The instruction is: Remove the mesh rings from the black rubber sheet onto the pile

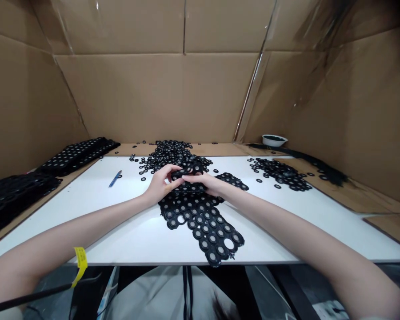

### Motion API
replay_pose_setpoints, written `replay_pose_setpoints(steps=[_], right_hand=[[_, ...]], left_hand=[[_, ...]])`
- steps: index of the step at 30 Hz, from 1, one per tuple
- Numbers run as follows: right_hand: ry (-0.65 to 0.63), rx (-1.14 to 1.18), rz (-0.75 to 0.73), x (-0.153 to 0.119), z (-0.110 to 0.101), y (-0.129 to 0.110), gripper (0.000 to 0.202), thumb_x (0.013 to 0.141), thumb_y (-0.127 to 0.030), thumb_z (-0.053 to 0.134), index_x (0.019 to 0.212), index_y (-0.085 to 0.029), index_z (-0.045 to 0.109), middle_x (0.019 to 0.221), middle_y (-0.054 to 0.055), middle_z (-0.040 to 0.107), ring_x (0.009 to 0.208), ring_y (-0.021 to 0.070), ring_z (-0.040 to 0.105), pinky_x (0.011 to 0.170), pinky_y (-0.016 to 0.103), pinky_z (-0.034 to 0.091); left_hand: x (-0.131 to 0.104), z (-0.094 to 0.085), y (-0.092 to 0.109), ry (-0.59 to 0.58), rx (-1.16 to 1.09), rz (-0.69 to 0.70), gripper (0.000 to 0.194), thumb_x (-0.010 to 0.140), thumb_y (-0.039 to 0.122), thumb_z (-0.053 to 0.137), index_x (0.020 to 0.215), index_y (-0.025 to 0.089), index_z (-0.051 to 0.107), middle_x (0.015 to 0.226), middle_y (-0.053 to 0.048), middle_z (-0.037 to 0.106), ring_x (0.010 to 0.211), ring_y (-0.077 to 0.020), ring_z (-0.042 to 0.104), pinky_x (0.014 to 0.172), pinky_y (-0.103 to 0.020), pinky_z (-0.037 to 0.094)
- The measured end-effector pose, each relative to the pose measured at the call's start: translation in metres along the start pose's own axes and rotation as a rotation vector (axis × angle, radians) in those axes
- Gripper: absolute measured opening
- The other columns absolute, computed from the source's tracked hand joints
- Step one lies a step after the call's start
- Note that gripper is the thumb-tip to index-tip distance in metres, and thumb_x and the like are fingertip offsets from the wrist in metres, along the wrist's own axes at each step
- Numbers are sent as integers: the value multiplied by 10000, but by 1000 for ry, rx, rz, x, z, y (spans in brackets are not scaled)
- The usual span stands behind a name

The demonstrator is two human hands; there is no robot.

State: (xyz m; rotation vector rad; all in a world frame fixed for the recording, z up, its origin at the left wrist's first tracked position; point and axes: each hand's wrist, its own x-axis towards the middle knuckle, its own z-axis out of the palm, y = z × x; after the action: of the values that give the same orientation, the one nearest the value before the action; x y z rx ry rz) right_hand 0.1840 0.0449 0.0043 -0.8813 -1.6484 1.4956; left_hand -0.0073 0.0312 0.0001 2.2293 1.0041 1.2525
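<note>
Both hands meet at the middle of the white table [126, 235], over a black rubber sheet of joined rings [206, 222]. My left hand [164, 183] has its thumb and fingers closed on the sheet's far, raised part. From the other side my right hand [205, 181] pinches the same part, its thumb close to the left thumb. Towards the table's front edge the sheet lies flat, with a few larger holes in it. Just beyond the hands is a heap of loose black rings [171, 153]. Some fingertips are hidden behind the sheet.
A second pile of rings [280, 173] lies at the right, near black strips [306, 160] and a white bowl [274, 141]. Stacked black sheets [75, 155] line the left edge. A blue pen-like tool [115, 178] lies left of the hands. Cardboard walls [140, 98] enclose the table.
</note>
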Motion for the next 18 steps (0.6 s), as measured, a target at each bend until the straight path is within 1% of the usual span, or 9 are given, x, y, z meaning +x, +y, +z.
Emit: replay_pose_setpoints(steps=[2,4,6,8,10,13,16,18], right_hand=[[7,-23,-9,-2,0,2,322,703,-396,726,967,-219,673,1065,40,667,1025,221,576,941,406,405],[26,-44,-24,-2,0,5,336,707,-390,729,986,-219,656,1078,34,653,1021,208,565,951,397,393],[29,-66,-38,-2,0,8,316,703,-384,734,948,-203,651,1016,26,652,976,198,563,944,389,388],[13,-85,-50,-2,-1,10,284,693,-388,739,862,-178,650,901,18,647,906,195,561,919,387,392],[-2,-94,-64,-2,0,10,286,692,-403,733,826,-167,645,847,16,639,874,195,558,899,382,398],[1,-88,-89,-3,0,10,313,709,-421,712,887,-175,635,920,26,642,905,192,558,883,360,408],[-3,-89,-109,-4,0,11,305,705,-416,716,859,-175,612,893,22,630,854,173,557,823,331,425],[-13,-105,-127,-3,0,12,302,691,-407,731,827,-173,597,838,7,610,792,155,542,773,312,424]], left_hand=[[0,-1,0,-4,8,17,283,813,331,632,1055,194,584,977,-23,602,813,-140,541,678,-239,441],[0,-1,-1,3,21,34,268,829,316,613,1068,199,582,985,-27,582,829,-140,535,688,-241,445],[0,-2,-2,15,39,56,228,844,306,592,1046,201,596,998,-36,561,875,-149,529,711,-248,448],[1,-2,-2,21,60,81,196,845,297,592,1014,200,617,1010,-44,548,926,-159,526,726,-251,452],[1,-1,-1,24,82,103,234,839,278,602,1063,209,613,1017,-44,551,938,-159,528,732,-250,455],[0,-1,0,46,115,121,313,853,250,588,1164,224,566,1030,-36,574,918,-147,531,785,-264,447],[0,-1,-1,36,133,129,234,860,262,581,1086,209,612,1003,-30,599,913,-148,540,821,-275,438],[0,-1,-3,17,136,120,216,847,279,601,1044,199,639,947,-28,619,875,-149,554,796,-273,445]])
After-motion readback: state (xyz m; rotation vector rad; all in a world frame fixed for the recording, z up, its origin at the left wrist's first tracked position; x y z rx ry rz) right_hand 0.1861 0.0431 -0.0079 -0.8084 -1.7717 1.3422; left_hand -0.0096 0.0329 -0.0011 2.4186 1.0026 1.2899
